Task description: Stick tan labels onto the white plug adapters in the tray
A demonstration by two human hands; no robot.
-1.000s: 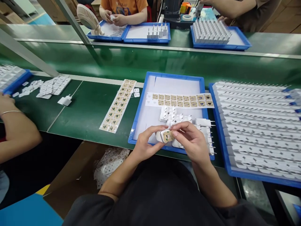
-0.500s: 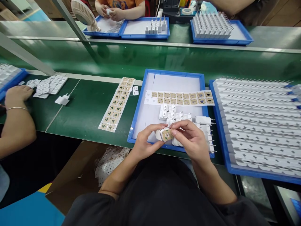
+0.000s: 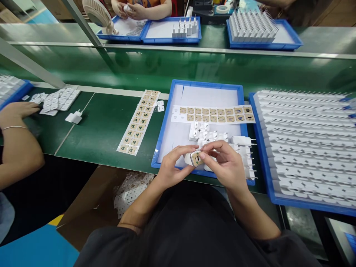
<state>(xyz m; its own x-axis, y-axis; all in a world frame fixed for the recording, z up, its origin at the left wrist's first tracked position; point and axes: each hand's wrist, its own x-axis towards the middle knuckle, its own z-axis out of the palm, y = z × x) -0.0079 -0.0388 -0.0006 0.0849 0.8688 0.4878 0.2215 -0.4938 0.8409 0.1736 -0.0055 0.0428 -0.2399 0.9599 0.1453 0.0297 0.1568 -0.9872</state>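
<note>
My left hand point(image 3: 172, 163) is closed around a white plug charger point(image 3: 188, 159), thumb below and fingers above, with its end face turned to the right. On that face lies a tan sticker point(image 3: 195, 159) with dark cut-outs. My right hand point(image 3: 229, 165) has its thumb and index finger at the sticker's right edge, by the charger's face. Beneath both hands, a blue-rimmed tray point(image 3: 161, 139) carries several white chargers point(image 3: 204, 131), some with pins up, others lying sideways. A sheet of tan stickers point(image 3: 213, 114) lies across the tray behind them.
A second sticker sheet point(image 3: 139, 122) lies left of the tray. On the right stands a large tray point(image 3: 263, 155) packed with chargers. A single charger point(image 3: 74, 117) and a co-worker's arm point(image 3: 20, 137) are at left. A fan point(image 3: 97, 15) and more trays stand across the bench.
My right thumb and index finger have shifted slightly left over the charger's end face. The sticker now appears flatter and squarer on it. My left hand keeps its grip.
</note>
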